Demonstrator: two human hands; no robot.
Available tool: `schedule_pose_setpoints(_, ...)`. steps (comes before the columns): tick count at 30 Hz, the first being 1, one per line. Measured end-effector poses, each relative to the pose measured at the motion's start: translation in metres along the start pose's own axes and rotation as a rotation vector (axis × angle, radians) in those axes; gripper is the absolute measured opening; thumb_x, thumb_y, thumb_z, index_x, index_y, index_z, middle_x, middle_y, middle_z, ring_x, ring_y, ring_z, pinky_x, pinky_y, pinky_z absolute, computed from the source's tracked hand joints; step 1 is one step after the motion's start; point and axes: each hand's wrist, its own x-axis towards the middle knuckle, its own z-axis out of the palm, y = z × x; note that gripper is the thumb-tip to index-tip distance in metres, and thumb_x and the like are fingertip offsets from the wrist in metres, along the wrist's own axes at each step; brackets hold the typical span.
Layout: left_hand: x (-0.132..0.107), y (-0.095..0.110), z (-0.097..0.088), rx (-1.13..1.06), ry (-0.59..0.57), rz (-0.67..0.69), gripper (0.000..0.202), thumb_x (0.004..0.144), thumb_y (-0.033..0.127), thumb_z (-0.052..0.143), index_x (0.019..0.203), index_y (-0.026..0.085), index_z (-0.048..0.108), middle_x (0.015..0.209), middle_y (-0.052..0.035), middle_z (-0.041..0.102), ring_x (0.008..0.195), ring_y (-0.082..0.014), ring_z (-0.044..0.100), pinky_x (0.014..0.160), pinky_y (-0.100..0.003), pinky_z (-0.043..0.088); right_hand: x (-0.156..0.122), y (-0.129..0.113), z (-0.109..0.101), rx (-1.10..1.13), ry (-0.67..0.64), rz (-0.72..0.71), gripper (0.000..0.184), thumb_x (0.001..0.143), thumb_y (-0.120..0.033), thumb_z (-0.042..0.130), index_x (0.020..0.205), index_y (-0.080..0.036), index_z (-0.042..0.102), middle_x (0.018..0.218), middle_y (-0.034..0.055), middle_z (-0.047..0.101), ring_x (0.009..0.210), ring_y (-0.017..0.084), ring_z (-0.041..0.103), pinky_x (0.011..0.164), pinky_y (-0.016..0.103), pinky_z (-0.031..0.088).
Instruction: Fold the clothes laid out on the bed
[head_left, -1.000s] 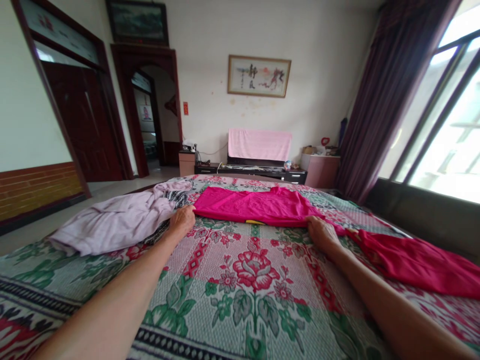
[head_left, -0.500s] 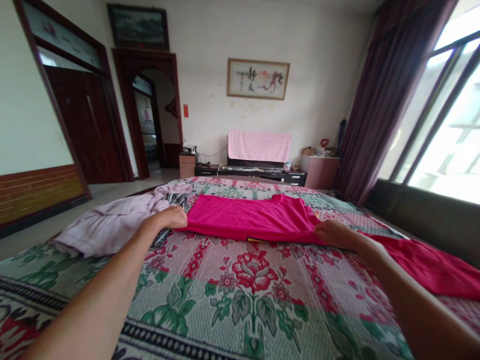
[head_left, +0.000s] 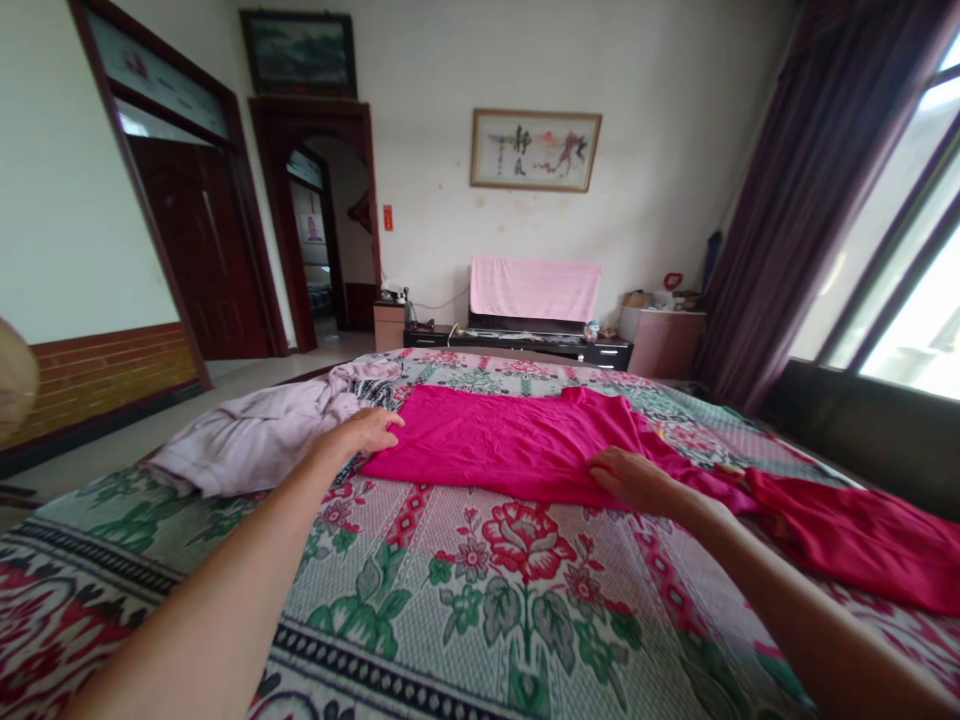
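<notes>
A bright pink garment (head_left: 510,440) lies spread flat on a floral bedspread (head_left: 480,590). My left hand (head_left: 369,430) rests on its left edge, fingers stretched out and lying on the cloth. My right hand (head_left: 634,478) lies flat on the garment's near right part, fingers extended toward the left. Neither hand grips the cloth. The garment trails off to the right into a rumpled pink length (head_left: 862,535).
A crumpled pale lilac garment (head_left: 259,435) lies left of my left hand. Beyond the bed stand a low dark cabinet (head_left: 517,345) with a pink cloth over it, a doorway at the left, and a curtained window at the right.
Both hands have let go of the garment's near edge and now lie flat on it. My right hand slid left onto the cloth. The camera shifted slightly.
</notes>
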Motion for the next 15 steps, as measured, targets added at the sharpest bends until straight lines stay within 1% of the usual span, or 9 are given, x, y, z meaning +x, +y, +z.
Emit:
schedule_pose_setpoints(2, 0.000, -0.002, 0.005, -0.013, -0.053, 0.038, 0.049, 0.065, 0.025, 0.061, 0.113, 0.025, 0.069, 0.092, -0.0023, 0.073, 0.085, -0.0178, 0.064, 0.072, -0.021, 0.045, -0.002, 0.006, 0.002, 0.040, -0.048, -0.038, 0.029, 0.087, -0.020, 0.043, 0.096, -0.017, 0.070, 0.100, 0.0095, 0.071, 0.095, 0.020, 0.064, 0.088, 0.031, 0.047)
schedule_pose_setpoints(3, 0.001, -0.004, 0.005, -0.019, -0.057, 0.041, 0.049, 0.065, 0.025, 0.061, 0.113, 0.024, 0.069, 0.093, -0.0027, 0.073, 0.085, -0.0177, 0.064, 0.071, -0.021, 0.045, -0.003, 0.009, 0.001, 0.059, -0.058, -0.036, 0.029, 0.085, -0.018, 0.043, 0.097, -0.017, 0.070, 0.102, 0.0096, 0.071, 0.096, 0.020, 0.064, 0.089, 0.032, 0.047)
schedule_pose_setpoints(5, 0.001, -0.006, 0.004, -0.025, -0.021, 0.009, 0.047, 0.065, 0.023, 0.061, 0.111, 0.022, 0.070, 0.092, -0.0032, 0.073, 0.083, -0.0173, 0.064, 0.069, -0.020, 0.045, -0.004, 0.016, 0.001, 0.076, -0.057, -0.005, 0.030, 0.080, -0.014, 0.044, 0.096, -0.017, 0.070, 0.100, 0.0094, 0.071, 0.093, 0.020, 0.064, 0.086, 0.031, 0.048)
schedule_pose_setpoints(7, 0.001, -0.008, 0.002, -0.035, 0.032, -0.035, 0.043, 0.065, 0.022, 0.060, 0.106, 0.021, 0.072, 0.086, -0.0024, 0.073, 0.079, -0.0165, 0.063, 0.067, -0.020, 0.044, -0.004, 0.021, 0.001, 0.068, -0.060, 0.013, 0.030, 0.075, -0.012, 0.046, 0.091, -0.017, 0.071, 0.094, 0.0089, 0.071, 0.087, 0.020, 0.065, 0.080, 0.030, 0.048)
schedule_pose_setpoints(9, 0.001, -0.008, 0.001, -0.059, 0.057, -0.048, 0.040, 0.066, 0.023, 0.059, 0.103, 0.021, 0.072, 0.078, -0.0007, 0.071, 0.075, -0.0154, 0.062, 0.064, -0.020, 0.043, -0.004, 0.025, 0.002, 0.055, -0.061, 0.004, 0.027, 0.073, -0.013, 0.048, 0.085, -0.017, 0.072, 0.088, 0.0076, 0.071, 0.081, 0.019, 0.064, 0.075, 0.029, 0.048)
schedule_pose_setpoints(11, 0.000, -0.008, 0.004, -0.085, 0.035, -0.039, 0.037, 0.066, 0.025, 0.059, 0.100, 0.022, 0.073, 0.070, 0.0011, 0.069, 0.070, -0.0145, 0.061, 0.062, -0.020, 0.042, -0.004, 0.027, 0.003, 0.042, -0.054, -0.012, 0.023, 0.072, -0.014, 0.050, 0.080, -0.018, 0.071, 0.084, 0.0063, 0.071, 0.078, 0.019, 0.063, 0.072, 0.028, 0.047)
schedule_pose_setpoints(13, 0.000, -0.008, 0.009, -0.099, 0.011, -0.032, 0.030, 0.067, 0.027, 0.058, 0.091, 0.021, 0.074, 0.064, 0.0016, 0.066, 0.065, -0.0137, 0.060, 0.059, -0.020, 0.041, -0.004, 0.027, 0.004, 0.027, -0.048, -0.022, 0.021, 0.071, -0.014, 0.051, 0.076, -0.019, 0.070, 0.083, 0.0058, 0.070, 0.077, 0.018, 0.063, 0.071, 0.027, 0.046)
schedule_pose_setpoints(15, 0.001, -0.010, 0.013, -0.135, 0.027, -0.031, 0.023, 0.067, 0.027, 0.057, 0.081, 0.020, 0.073, 0.060, 0.0019, 0.064, 0.062, -0.0130, 0.057, 0.056, -0.020, 0.039, -0.004, 0.027, 0.003, 0.013, -0.050, -0.013, 0.019, 0.071, -0.015, 0.051, 0.075, -0.018, 0.069, 0.082, 0.0054, 0.070, 0.076, 0.018, 0.062, 0.070, 0.027, 0.045)
